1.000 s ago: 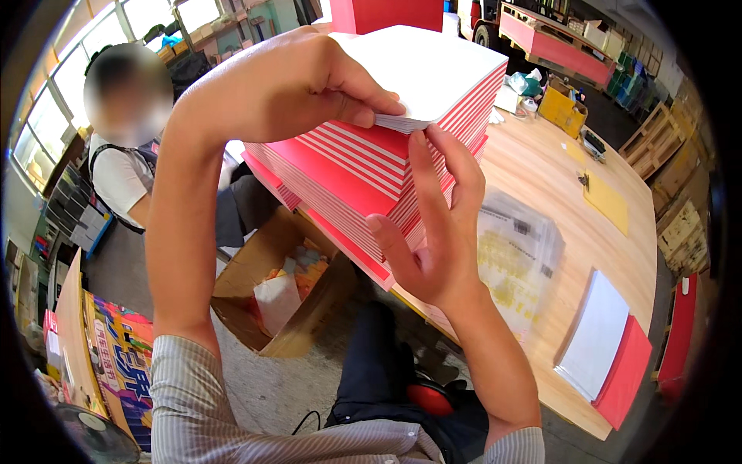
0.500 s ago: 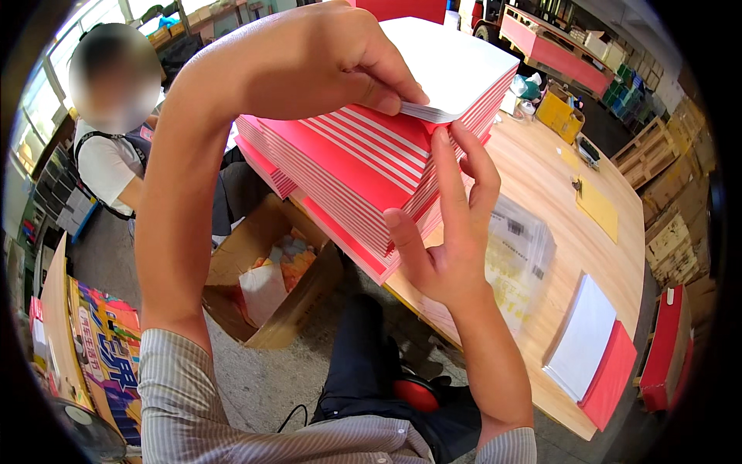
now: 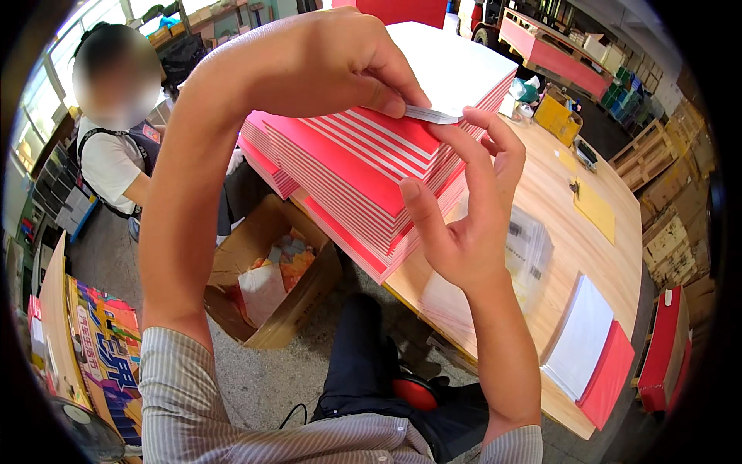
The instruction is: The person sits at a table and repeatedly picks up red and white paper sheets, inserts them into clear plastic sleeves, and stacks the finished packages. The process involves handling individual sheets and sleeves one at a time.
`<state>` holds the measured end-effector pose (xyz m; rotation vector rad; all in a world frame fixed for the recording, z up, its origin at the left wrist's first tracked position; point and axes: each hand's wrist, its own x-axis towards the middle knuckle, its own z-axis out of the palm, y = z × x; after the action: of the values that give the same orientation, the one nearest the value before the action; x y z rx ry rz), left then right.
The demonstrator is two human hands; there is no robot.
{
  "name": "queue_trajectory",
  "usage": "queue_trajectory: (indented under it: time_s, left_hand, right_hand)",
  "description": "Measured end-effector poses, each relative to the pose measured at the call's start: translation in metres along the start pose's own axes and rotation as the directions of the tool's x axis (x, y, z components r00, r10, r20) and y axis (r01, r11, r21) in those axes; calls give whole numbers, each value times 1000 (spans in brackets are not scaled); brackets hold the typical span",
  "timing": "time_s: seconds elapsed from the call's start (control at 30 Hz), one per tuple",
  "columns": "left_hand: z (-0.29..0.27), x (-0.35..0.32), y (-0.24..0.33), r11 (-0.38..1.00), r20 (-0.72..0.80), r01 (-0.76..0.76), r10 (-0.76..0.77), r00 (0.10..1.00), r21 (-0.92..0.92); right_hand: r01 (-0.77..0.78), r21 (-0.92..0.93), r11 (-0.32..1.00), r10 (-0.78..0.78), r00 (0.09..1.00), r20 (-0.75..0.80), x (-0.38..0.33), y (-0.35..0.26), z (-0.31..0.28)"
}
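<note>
A tall stack of red and white paper sets (image 3: 340, 174) stands on the table, its layers showing as red and white stripes at the edges. White sheets (image 3: 456, 62) lie on top. My left hand (image 3: 332, 66) reaches over the stack from the left and pinches the near edge of the top sheets between thumb and fingers, lifting it a little. My right hand (image 3: 475, 224) is at the stack's near right corner, fingers spread. Its fingertips are at the corner of the lifted sheets, while the thumb stands apart beside the stack's edge.
Clear plastic bags (image 3: 529, 255) lie on the wooden table (image 3: 572, 232), with white sheets (image 3: 580, 336) and a red sheet (image 3: 608, 375) near its right end. A yellow clipboard (image 3: 593, 210) lies farther back. Below sits a cardboard box (image 3: 301, 317) of scraps. Another person (image 3: 112, 166) sits at left.
My right hand has shifted slightly right and up along the corner, its fingers moving to the sheets' corner. My left hand keeps its pinch, moving barely to the right.
</note>
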<state>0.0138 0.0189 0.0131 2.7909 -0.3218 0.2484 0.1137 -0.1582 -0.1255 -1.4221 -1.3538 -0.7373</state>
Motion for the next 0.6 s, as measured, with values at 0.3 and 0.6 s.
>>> queue_trajectory:
  time_s: [0.3,0.6]
  left_hand:
    - [1,-6,0,987,-37,-49,55,998,154]
    - [18,-8,-4,919,-177,-162,238,955,360]
  right_hand:
    - [-26,-34,999,28,998,63,9,-6,-3]
    - [-70,-90,994,74,996,44,5,-9,-5]
